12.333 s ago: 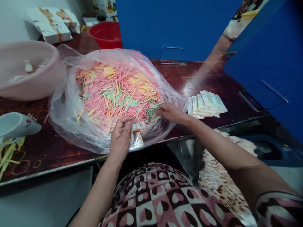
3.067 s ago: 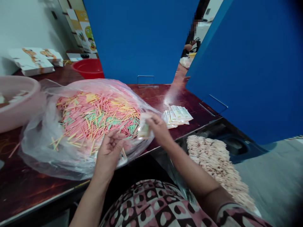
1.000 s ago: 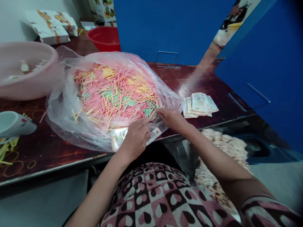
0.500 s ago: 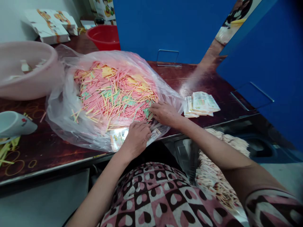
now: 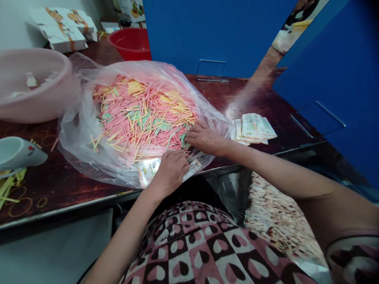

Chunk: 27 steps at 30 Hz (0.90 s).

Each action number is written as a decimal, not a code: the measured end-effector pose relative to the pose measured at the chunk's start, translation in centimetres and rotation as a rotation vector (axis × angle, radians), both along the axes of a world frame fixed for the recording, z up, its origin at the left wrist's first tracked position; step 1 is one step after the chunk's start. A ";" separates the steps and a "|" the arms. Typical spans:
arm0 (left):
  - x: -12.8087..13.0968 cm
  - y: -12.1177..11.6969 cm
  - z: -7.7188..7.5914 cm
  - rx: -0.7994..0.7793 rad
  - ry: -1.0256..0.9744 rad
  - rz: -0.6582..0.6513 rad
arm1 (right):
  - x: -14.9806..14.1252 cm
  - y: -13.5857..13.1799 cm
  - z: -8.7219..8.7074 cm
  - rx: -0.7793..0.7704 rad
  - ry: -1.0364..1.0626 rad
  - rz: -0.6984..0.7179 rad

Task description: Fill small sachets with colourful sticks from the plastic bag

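Note:
A large clear plastic bag (image 5: 79,157) lies spread on the table, heaped with short thin sticks (image 5: 145,114) in pink, yellow and green. At its near edge my left hand (image 5: 173,169) is closed over a small printed plastic packet (image 5: 147,171), whose ends show on both sides of the hand. My right hand (image 5: 204,138) rests at the right end of the heap, fingers bent and pressed together on the sticks there; its fingertips are partly hidden. A stack of similar printed packets (image 5: 254,128) lies just right of the bag.
On the left stand a pink basin (image 5: 35,106) with white pieces inside and a white mug (image 5: 22,154) tipped sideways. Behind are a red basin (image 5: 130,43), flat white boxes (image 5: 63,31) and blue panels (image 5: 201,31) with wire stands. Below right, many packets (image 5: 275,209) fill a container.
My right hand has shifted slightly left along the sticks, and its forearm has swung a little. The left hand stays on the packet. The view has tilted slightly.

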<state>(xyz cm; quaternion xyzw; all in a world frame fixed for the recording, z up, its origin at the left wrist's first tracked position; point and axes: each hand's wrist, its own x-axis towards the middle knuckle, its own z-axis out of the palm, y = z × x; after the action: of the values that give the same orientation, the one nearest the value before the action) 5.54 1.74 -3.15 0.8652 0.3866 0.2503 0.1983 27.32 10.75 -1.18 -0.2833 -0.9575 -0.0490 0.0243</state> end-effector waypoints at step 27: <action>-0.1 0.0 -0.4 0.020 -0.013 0.006 | 1.0 -2.2 -3.0 0.023 -0.024 -0.062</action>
<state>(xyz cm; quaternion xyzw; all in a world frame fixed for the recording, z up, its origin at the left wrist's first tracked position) 5.44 1.71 -3.54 0.8643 0.3854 0.2603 0.1915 28.28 8.58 -4.14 -0.3119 -0.9479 -0.0640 0.0142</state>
